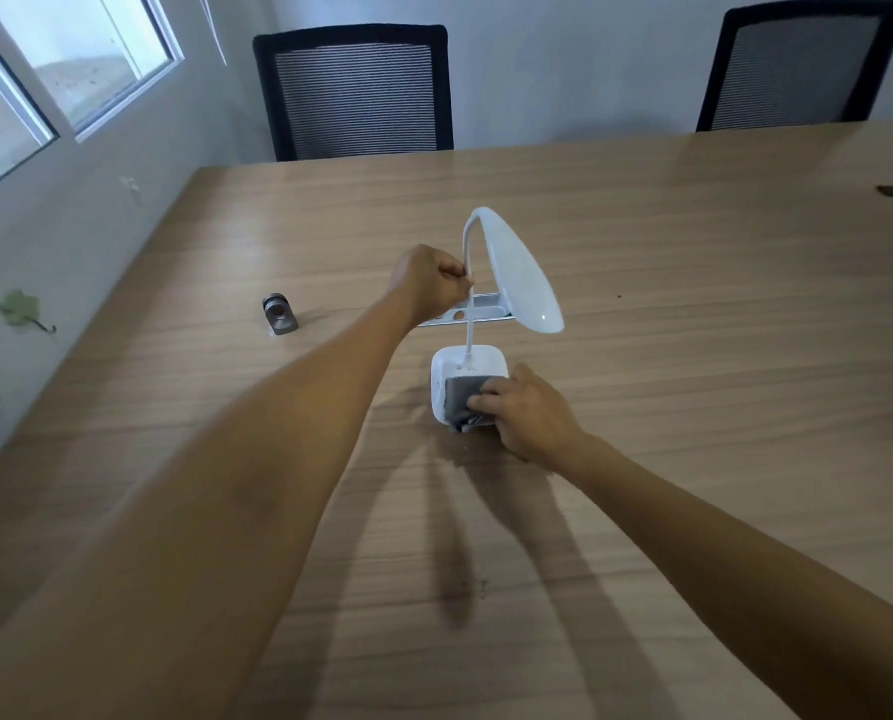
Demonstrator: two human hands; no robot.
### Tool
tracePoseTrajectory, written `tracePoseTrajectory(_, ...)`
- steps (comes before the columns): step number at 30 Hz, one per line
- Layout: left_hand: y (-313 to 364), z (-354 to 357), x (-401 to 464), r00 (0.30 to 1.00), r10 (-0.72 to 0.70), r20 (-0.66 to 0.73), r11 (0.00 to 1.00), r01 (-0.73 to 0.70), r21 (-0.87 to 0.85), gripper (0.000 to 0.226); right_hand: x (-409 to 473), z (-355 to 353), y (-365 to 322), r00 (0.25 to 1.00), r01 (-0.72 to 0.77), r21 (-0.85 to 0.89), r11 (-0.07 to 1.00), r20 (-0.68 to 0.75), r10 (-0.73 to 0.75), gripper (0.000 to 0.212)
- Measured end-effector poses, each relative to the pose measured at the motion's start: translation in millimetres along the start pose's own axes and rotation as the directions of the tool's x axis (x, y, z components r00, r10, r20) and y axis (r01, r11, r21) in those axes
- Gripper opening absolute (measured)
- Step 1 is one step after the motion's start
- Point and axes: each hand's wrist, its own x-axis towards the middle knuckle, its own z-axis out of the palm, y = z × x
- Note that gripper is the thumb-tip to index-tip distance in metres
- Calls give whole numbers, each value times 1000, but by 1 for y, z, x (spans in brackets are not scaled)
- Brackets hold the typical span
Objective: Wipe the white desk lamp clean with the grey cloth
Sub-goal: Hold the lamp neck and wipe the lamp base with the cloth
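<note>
You find nothing readable here: the white desk lamp (524, 275) carries no label, brand or number that shows, and the small grey metal object (279, 315) left of the lamp is too small to show any marking you could read

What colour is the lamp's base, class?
White: the lamp's base shows best in the head view, partly covered by the grey cloth.

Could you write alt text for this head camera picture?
A person's left hand grips the neck of a white desk lamp while the right hand presses a grey cloth on its base, on a wooden table.
</note>
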Motion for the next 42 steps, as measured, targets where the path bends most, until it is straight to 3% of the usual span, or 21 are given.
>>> tracePoseTrajectory(3,-1,-2,0,999,21,29,999,-22,48,22,-23,4,-10,986,167,27,986,-8,-167,36)
tracePoseTrajectory(5,-1,-3,0,999,24,38,997,-26,67,22,-23,1,-13,982,189,75,979,-16,-188,36)
tracePoseTrajectory(9,2,-5,0,999,18,43,994,-22,105,22,13,-5,-10,975,-52,-12,999,-215,48,27)
tracePoseTrajectory(11,2,-5,-1,998,4,56,993,-10,114,22,28,2,-10,988,-143,-67,988,-73,138,34)
tracePoseTrajectory(14,3,-4,-2,999,-18,33,998,16,65,22,31,19,-14,978,-163,-72,984,121,171,37)
tracePoseTrajectory(19,3,-6,-1,998,-13,63,998,10,59,22,16,17,-28,999,24,65,998,-46,-21,29)
tracePoseTrajectory(22,3,-4,-2,999,-16,44,999,15,32,22,26,14,-17,983,-94,14,996,-154,95,29)
tracePoseTrajectory(27,2,-4,-3,998,-46,35,999,47,-22,22,37,20,-8,968,-230,42,972,110,224,40)
tracePoseTrajectory(31,3,-4,-3,997,-57,44,998,59,-33,24,26,17,-12,979,-107,55,993,181,95,39)
tracePoseTrajectory(34,3,-6,-4,997,-68,48,997,69,-32,24,20,12,-18,984,-15,94,995,179,-2,38)
tracePoseTrajectory(40,6,-5,-6,995,-82,51,994,85,-68,23,45,11,-19,960,-251,13,968,129,247,34)
tracePoseTrajectory(42,6,-5,-7,995,-86,53,992,91,-91,23,47,15,-25,959,-235,-8,972,160,233,33)
